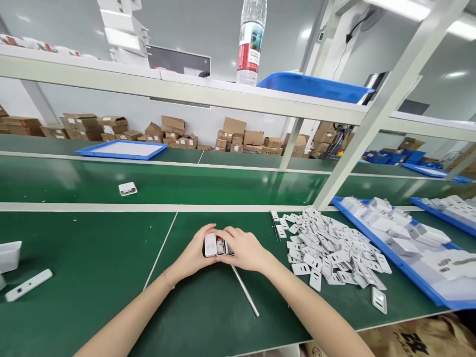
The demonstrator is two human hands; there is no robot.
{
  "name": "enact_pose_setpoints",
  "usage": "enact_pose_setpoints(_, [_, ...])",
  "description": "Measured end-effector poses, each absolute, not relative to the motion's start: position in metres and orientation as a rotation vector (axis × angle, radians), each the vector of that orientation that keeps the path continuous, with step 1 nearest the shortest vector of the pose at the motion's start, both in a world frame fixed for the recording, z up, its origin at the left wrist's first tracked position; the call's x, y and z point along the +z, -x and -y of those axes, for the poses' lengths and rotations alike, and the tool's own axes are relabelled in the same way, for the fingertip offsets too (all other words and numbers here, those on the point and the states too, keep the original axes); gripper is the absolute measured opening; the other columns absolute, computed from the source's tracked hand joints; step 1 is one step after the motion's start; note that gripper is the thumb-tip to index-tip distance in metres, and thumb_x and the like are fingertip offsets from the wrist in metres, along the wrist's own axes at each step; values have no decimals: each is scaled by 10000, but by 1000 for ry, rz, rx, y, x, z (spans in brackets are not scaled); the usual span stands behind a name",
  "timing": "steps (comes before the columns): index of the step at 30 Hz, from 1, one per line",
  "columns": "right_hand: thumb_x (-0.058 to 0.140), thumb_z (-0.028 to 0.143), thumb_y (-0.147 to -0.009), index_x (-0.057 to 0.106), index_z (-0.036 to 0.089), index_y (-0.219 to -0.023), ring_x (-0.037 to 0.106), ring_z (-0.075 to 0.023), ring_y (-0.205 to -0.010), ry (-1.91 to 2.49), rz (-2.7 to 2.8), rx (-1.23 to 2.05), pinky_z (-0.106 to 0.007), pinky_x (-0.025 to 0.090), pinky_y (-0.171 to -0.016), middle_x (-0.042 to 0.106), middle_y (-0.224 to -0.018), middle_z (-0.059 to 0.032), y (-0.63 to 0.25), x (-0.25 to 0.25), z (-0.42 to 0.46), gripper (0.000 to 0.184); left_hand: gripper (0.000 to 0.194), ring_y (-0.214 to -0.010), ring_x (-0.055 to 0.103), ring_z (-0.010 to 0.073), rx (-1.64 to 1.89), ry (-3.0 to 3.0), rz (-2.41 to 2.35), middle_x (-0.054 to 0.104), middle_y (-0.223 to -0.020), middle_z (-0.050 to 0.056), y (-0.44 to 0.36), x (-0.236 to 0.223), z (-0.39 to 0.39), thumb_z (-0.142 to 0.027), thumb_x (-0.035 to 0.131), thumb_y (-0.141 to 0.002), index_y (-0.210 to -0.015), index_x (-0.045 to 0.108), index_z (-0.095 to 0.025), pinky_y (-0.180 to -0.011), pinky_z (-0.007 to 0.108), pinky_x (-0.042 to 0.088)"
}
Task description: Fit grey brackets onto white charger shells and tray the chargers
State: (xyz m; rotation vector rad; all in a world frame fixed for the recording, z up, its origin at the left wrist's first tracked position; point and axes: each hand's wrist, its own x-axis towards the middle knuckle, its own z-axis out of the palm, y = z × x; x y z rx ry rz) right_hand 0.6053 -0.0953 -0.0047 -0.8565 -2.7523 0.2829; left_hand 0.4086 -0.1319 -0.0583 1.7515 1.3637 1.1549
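While left hand (195,249) and right hand (245,249) hold a white casing (210,245) in curled fingers (233,232), fitting seems in hand. The next move likely calls for careful alignment.

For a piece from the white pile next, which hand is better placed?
Probably the right hand: it is nearer the pile, off to the right. The left hand is farther and would likely cross over. Both hold the casing.
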Motion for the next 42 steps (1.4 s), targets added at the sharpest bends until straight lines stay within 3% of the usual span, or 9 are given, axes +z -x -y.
enact_pose_setpoints(3, [675,388,-822,456,242,-1321,578,-246,-1014,873,2752,259,-381,509,-781,565,-1158,-67,-601,-4,92,564,569,-1059,574,266,1171,-1686,-1388,626,-1099,57,-395,-55,131,-395,780,-607,-1111,578,-224,-955,428,460])
enact_pose_setpoints(5, [686,373,-814,461,237,-1301,574,-239,-1036,878,2741,269,-370,507,-787,569,-1181,-60,-600,-5,89,553,514,-959,616,245,1217,-1584,-1401,646,-1013,50,-386,-54,129,-452,750,-626,-1044,573,-210,-879,407,506])
enact_pose_setpoints(10, [689,396,-805,464,264,-1288,591,-227,-1013,897,2692,339,-351,505,-769,585,-1176,-44,-601,-6,87,549,569,-1032,631,252,1340,-1391,-1371,627,-1122,132,-373,-57,121,-564,597,-736,-1124,478,-164,-853,370,527])
enact_pose_setpoints(14, [714,370,-776,488,253,-1265,594,-225,-1011,934,2611,397,-357,495,-799,583,-1191,-43,-599,-12,87,551,550,-1009,620,232,1277,-1512,-1356,628,-1110,87,-374,-58,122,-448,670,-707,-1164,500,-193,-871,363,515])
enact_pose_setpoints(20, [723,328,-762,485,250,-1274,561,-228,-1083,917,2533,491,-365,462,-897,579,-1206,-58,-598,-24,84,570,425,-1097,529,262,1171,-1808,-1376,597,-1106,58,-382,-53,129,-218,696,-624,-1035,587,-213,-994,431,420])
enact_pose_setpoints(28, [798,176,-667,424,261,-1337,523,-230,-1169,745,2599,678,-364,453,-967,507,-1297,-70,-602,-17,76,771,449,-1126,573,211,1080,-1864,-1289,578,-1227,41,-391,-48,133,-234,611,-778,-1196,448,-247,-925,334,490])
enact_pose_setpoints(32, [773,150,-688,472,238,-1253,536,-233,-1137,713,2583,709,-372,458,-932,546,-1237,-72,-602,-18,69,646,433,-1137,566,208,1054,-1872,-1276,581,-1227,35,-393,-50,131,-284,627,-804,-1203,462,-255,-910,315,494])
enact_pose_setpoints(37, [791,209,-681,501,215,-1122,556,-232,-1063,706,2531,717,-379,461,-890,567,-1148,-67,-597,-29,60,528,395,-981,610,178,1045,-1868,-1305,612,-1119,19,-396,-52,128,-345,659,-801,-1145,490,-246,-826,299,506])
enact_pose_setpoints(42, [782,166,-682,400,229,-1281,516,-208,-1154,719,2505,762,-344,460,-941,459,-1285,-96,-604,-33,62,713,429,-1007,600,179,1066,-1887,-1359,594,-1151,22,-399,-59,126,-240,645,-779,-1169,468,-254,-849,312,499])
